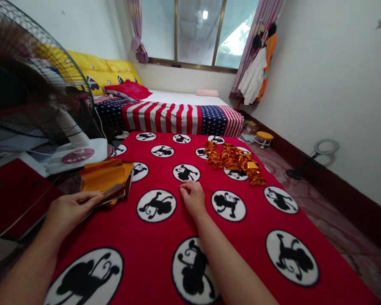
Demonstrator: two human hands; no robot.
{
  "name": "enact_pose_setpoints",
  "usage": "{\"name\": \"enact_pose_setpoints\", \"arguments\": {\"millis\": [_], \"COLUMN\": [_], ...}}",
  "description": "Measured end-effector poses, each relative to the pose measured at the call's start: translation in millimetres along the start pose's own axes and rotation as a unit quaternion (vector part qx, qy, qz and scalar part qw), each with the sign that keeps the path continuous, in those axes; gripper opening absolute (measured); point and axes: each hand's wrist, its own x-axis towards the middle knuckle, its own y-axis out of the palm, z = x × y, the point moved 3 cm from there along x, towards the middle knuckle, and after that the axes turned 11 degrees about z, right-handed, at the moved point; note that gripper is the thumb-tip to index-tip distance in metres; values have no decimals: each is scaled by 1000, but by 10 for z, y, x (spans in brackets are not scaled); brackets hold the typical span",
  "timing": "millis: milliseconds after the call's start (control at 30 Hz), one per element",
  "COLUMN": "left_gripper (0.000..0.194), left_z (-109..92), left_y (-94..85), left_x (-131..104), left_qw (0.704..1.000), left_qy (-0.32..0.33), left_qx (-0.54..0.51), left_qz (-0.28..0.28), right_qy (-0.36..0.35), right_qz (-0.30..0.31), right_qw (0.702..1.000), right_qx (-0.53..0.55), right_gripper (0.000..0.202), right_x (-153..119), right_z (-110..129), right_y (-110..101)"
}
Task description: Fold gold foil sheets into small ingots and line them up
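On the left edge of a red cloth [158,258] with black monkeys in white circles lies a stack of gold paper sheets [103,176]. My left hand [71,209] is at the near side of that stack, its thumb and fingers pinching the edge of a sheet. Near the middle of the cloth, my right hand [193,195] rests with its fingers curled together; whether anything small is between them is hidden. Beyond it, to the right, sit rows of shiny folded gold pieces [233,159], apart from both hands.
A caged fan [79,154] stands at the left, beside a dark red panel [15,195]. Behind the cloth is a bed [171,118] with a flag-patterned cover. On the floor at the right are a yellow stool [264,136] and a ring light [326,147].
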Motion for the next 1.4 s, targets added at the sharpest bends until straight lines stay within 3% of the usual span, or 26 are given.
{"name": "enact_pose_setpoints", "arguments": {"millis": [167, 400, 667, 733, 800, 867, 933, 967, 1033, 1133, 1167, 1267, 1333, 1400], "left_gripper": [21, 32, 17, 14, 21, 25, 28, 31, 29, 21, 16, 14, 13, 14], "left_z": [104, -49, -124, -272, -529, -795, -1053, -1164, -1393, -1712, -1784, -1837, -1805, -1757], "left_y": [32, 30, -56, -133, -207, -255, -222, -165, 50, 599, 807, 1332, 1560, 1671], "left_x": [53, -62, -50, -144, -261, -355, -378, -368, -333, -336, -376, -577, -716, -824], "left_qw": [999, 998, 999, 995, 984, 959, 929, 907, 850, 791, 781, 749, 740, 717], "left_qy": [-24, -54, -32, -33, 52, 113, 155, 158, 170, 133, 100, -17, -78, -123], "left_qx": [-28, -28, 15, 54, 53, -12, -132, -226, -407, -588, -615, -662, -665, -672], "left_qz": [-6, -2, 6, -72, -164, -260, -307, -319, -289, -106, -46, 18, 64, 136], "right_qy": [3, 1, -7, -6, -5, -3, -2, -3, -10, -23, -24, -5, 34, 75], "right_qz": [1, -3, -4, -3, -3, -4, -8, -14, -26, 1, 25, 77, 59, 28], "right_qw": [1000, 1000, 1000, 1000, 1000, 1000, 1000, 999, 994, 973, 959, 905, 885, 875], "right_qx": [-2, 0, 8, 6, 6, 11, 30, 48, 102, 228, 280, 419, 461, 478], "right_gripper": [17, 17, 16, 16, 16, 17, 16, 15, 14, 26, 31, 39, 38, 36], "right_x": [-2, -6, 2, 1, 0, 0, 1, 1, -5, -24, -32, -55, -59, -48], "right_z": [-5, -1, -17, -15, -8, -2, 1, 3, 11, 47, 65, 99, 67, -5], "right_y": [4, 3, 12, 9, 6, 2, -4, -9, -23, -14, 0, 42, 39, 11]}}
